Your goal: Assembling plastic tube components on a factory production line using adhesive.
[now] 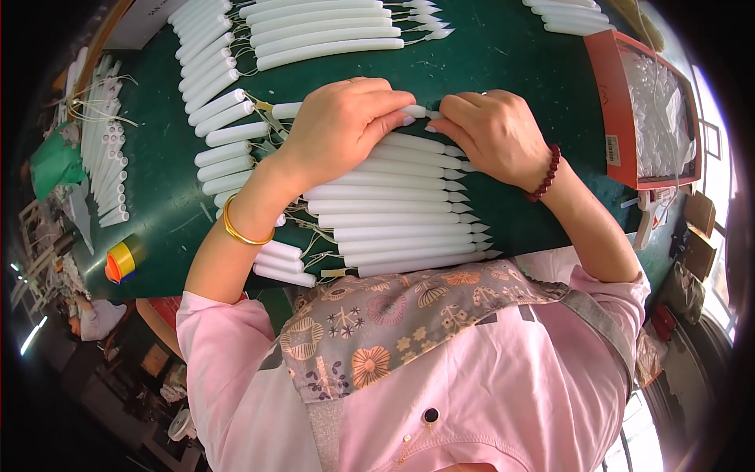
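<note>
A white candle-shaped tube point(286, 110), seemingly an electric taper candle, lies crosswise in my left hand point(338, 122), whose thumb and fingers close round its right end. My right hand point(494, 134) pinches a small pale tip point(433, 115) at that end; the fingers partly hide it, and whether it touches the tube I cannot tell. Below both hands lies a row of similar white candles point(385, 208), with pointed flame-shaped tips point(465, 208) on the right and thin wires at the left. Shorter white tubes point(222, 155) lie beside their wired ends.
More wired candles point(329, 45) lie at the far side of the green table point(543, 79). A red box point(617, 118) with clear plastic packing stands at the right. On the left are bundled white tubes point(110, 177), a green bag point(57, 164) and a yellow tape roll point(119, 262).
</note>
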Demonstrator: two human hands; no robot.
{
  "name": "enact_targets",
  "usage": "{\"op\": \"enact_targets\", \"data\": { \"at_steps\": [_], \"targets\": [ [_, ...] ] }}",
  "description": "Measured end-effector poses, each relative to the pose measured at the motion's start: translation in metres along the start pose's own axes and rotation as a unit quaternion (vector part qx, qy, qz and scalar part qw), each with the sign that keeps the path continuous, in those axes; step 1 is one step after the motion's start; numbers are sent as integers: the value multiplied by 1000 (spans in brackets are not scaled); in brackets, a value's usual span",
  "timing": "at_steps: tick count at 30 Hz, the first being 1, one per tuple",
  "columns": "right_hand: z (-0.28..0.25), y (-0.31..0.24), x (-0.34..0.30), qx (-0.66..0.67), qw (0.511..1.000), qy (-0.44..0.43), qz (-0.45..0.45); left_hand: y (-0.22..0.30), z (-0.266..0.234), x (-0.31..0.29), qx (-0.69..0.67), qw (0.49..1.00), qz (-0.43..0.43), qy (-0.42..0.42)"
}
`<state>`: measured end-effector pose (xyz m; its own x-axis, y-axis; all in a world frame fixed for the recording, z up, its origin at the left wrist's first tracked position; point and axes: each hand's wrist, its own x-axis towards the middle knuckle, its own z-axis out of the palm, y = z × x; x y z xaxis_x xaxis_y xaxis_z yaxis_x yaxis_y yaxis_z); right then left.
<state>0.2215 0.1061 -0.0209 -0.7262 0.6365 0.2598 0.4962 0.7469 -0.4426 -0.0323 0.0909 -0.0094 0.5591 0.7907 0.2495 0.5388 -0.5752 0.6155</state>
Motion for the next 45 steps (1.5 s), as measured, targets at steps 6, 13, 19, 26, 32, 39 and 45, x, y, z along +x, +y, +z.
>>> {"op": "enact_targets", "data": {
  "at_steps": [6, 13, 19, 26, 32, 39, 45],
  "targets": [
    [-14, 0, 11, -116, 988, -28, -94, -3, 4, -2, 17, 999, 31, 10],
    [-3, -1, 17, -116, 988, -27, -100, 0, 11, -6, 20, 999, 21, 46],
    [-3, 6, 19, -101, 990, -12, -102, 5, 3, -2, 26, 999, 24, 32],
    [-37, 19, 27, -9, 1000, 6, 13, 2, -20, 15, 74, 991, -25, 105],
    [-17, 35, 40, -116, 987, 88, 66, -30, -7, 41, 229, 967, 4, 114],
    [-16, 32, 39, -98, 993, 38, 49, -26, -11, 26, 203, 976, -4, 75],
    [-11, 1, 24, -13, 997, 75, 11, 4, -19, 12, 65, 998, -10, 22]
  ]
}}
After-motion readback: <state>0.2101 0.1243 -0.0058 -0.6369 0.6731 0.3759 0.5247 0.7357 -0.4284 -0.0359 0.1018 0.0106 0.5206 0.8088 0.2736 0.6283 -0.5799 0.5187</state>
